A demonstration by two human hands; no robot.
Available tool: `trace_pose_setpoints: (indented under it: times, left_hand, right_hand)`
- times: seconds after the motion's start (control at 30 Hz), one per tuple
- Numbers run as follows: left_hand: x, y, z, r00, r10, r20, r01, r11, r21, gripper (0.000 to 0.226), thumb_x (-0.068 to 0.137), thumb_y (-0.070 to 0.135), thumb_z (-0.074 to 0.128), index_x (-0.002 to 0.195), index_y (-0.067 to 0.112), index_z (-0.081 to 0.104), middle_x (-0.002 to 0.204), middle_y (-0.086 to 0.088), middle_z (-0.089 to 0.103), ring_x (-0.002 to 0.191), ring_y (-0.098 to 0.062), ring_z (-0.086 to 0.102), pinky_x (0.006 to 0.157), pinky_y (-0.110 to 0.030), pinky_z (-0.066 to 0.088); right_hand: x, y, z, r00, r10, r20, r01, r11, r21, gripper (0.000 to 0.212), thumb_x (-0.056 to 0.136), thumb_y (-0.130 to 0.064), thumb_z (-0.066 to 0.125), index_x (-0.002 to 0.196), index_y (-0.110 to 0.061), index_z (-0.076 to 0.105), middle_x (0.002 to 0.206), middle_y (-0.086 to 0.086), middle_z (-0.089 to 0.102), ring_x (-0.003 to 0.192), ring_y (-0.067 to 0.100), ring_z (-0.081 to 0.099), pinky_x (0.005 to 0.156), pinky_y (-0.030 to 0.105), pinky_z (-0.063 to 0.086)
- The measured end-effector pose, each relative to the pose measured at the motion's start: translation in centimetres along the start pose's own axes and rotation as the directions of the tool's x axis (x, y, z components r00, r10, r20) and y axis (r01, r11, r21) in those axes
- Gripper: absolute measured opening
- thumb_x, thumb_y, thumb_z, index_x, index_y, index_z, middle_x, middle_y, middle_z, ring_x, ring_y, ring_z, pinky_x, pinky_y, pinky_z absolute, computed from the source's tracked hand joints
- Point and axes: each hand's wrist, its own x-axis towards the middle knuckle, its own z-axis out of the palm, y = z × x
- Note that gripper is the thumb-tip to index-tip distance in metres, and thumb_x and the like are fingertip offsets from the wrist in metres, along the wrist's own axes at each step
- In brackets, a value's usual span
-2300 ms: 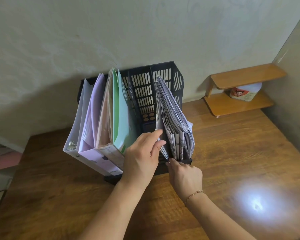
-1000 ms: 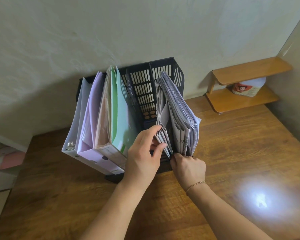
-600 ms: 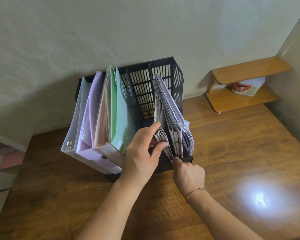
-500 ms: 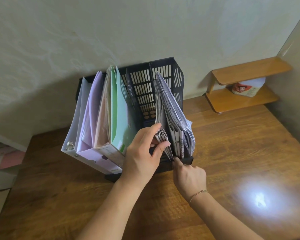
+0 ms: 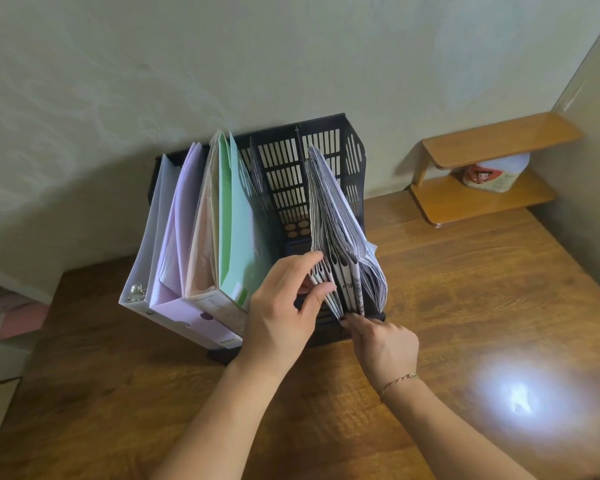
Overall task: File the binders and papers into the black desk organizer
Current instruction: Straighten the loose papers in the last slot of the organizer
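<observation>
Papers, a floppy grey-white folded sheaf (image 5: 340,233), stood in the black slatted plastic desk organizer's (image 5: 323,157) three-o'clock slot; left hand (image 5: 281,317) pinched its front folds, right hand (image 5: 383,344) gripped the bottom corner. Light, limp: best held low.

Open slot (image 5: 284,188) between green folder (image 5: 238,216) and papers (image 5: 340,230).

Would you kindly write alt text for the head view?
Two hands settle a stack of papers upright in a black desk organizer on a wooden desk; left hand pinches them, right hand touches their lower edge. Binders fill its left slots.
</observation>
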Motion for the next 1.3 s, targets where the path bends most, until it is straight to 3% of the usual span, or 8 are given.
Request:
trace_pose_setpoints:
  times: [0.17, 0.37, 0.5, 0.63, 0.83, 1.0, 1.13, 1.3]
  left_hand:
    - [-1.4, 0.0, 1.2, 0.958, -0.254, 0.130, 0.274, 0.945, -0.177, 0.070, 0.077, 0.017, 0.079, 0.138, 0.020, 0.043, 0.105, 0.012, 0.063, 0.089, 0.001, 0.064, 0.079, -0.005, 0.049]
    - [-3.9, -2.0, 4.2, 0.877, -0.377, 0.299, 0.411, 0.910, -0.058, 0.017, 0.081, 0.032, 0.076, 0.090, 0.019, 0.069, 0.083, 0.011, 0.068, 0.075, -0.004, 0.064, 0.069, -0.033, 0.058]
    - [-4.2, -1.0, 3.8, 0.935, -0.311, 0.167, 0.329, 0.940, -0.087, 0.027, 0.080, 0.039, 0.074, 0.092, 0.021, 0.058, 0.084, 0.011, 0.053, 0.069, -0.006, 0.056, 0.057, -0.033, 0.055]
    - [-1.5, 0.8, 2.2, 0.994, 0.013, -0.104, -0.021, 0.997, -0.077, 0.049, 0.080, 0.025, 0.078, 0.117, 0.014, 0.048, 0.115, -0.007, 0.044, 0.084, -0.015, 0.054, 0.065, -0.021, 0.052]
    - [1.9, 2.1, 0.1, 1.000, 0.026, 0.014, -0.026, 0.998, 0.058, 0.025, 0.091, 0.027, 0.066, 0.109, 0.010, 0.065, 0.120, -0.005, 0.058, 0.103, -0.017, 0.061, 0.082, -0.029, 0.055]
    - [2.9, 2.8, -0.5, 0.984, 0.036, 0.172, -0.064, 0.984, 0.165, 0.013, 0.089, 0.024, 0.062, 0.097, 0.015, 0.060, 0.112, 0.000, 0.058, 0.095, -0.018, 0.060, 0.068, -0.031, 0.055]
    - [3.5, 3.1, -0.9, 0.974, 0.016, 0.227, -0.057, 0.983, 0.175, 0.012, 0.087, 0.021, 0.062, 0.094, 0.015, 0.054, 0.111, 0.000, 0.056, 0.092, -0.019, 0.058, 0.069, -0.032, 0.055]
    - [4.1, 3.5, -1.4, 0.949, 0.068, 0.308, -0.152, 0.954, 0.258, 0.017, 0.082, 0.022, 0.068, 0.092, 0.018, 0.055, 0.110, 0.004, 0.057, 0.088, -0.020, 0.056, 0.061, -0.034, 0.052]
  right_hand:
    - [-0.7, 0.2, -1.9, 0.978, 0.003, -0.208, 0.020, 0.994, 0.105, 0.012, 0.083, -0.030, 0.067, 0.073, -0.025, 0.071, 0.046, -0.008, 0.057, 0.035, 0.010, 0.049, 0.037, 0.015, 0.026]
    - [-0.6, 0.5, -1.5, 0.923, -0.030, -0.384, 0.067, 0.994, 0.083, 0.007, 0.080, -0.026, 0.074, 0.079, -0.020, 0.077, 0.048, -0.007, 0.062, 0.035, 0.009, 0.051, 0.034, 0.018, 0.033]
    - [-1.1, 0.7, -0.9, 0.900, -0.066, -0.432, 0.102, 0.993, 0.061, 0.004, 0.079, -0.023, 0.075, 0.082, -0.021, 0.078, 0.044, -0.006, 0.057, 0.034, 0.012, 0.049, 0.032, 0.021, 0.034]
    - [-1.0, 0.6, -0.4, 0.913, -0.060, -0.404, 0.092, 0.994, 0.060, 0.005, 0.078, -0.021, 0.076, 0.082, -0.023, 0.078, 0.043, -0.006, 0.055, 0.034, 0.012, 0.048, 0.032, 0.022, 0.034]
    - [-0.4, 0.4, -0.2, 0.946, 0.051, -0.321, -0.036, 0.998, 0.054, 0.006, 0.079, -0.027, 0.073, 0.077, -0.022, 0.076, 0.039, -0.005, 0.052, 0.030, 0.014, 0.044, 0.034, 0.018, 0.028]
    - [0.3, -0.2, 0.0, 0.981, 0.139, -0.132, -0.143, 0.989, -0.026, 0.028, 0.085, -0.030, 0.061, 0.059, -0.021, 0.062, 0.033, -0.003, 0.043, 0.026, 0.018, 0.040, 0.042, 0.015, 0.016]
    - [0.3, -0.3, 0.2, 0.988, 0.156, -0.002, -0.156, 0.987, -0.046, 0.027, 0.079, -0.024, 0.072, 0.056, -0.021, 0.058, 0.032, -0.002, 0.044, 0.025, 0.020, 0.042, 0.042, 0.014, 0.017]
    - [0.3, -0.3, 0.2, 0.988, 0.156, -0.013, -0.156, 0.988, -0.014, 0.035, 0.085, -0.033, 0.044, 0.053, -0.020, 0.053, 0.035, -0.002, 0.046, 0.027, 0.020, 0.044, 0.040, 0.015, 0.020]
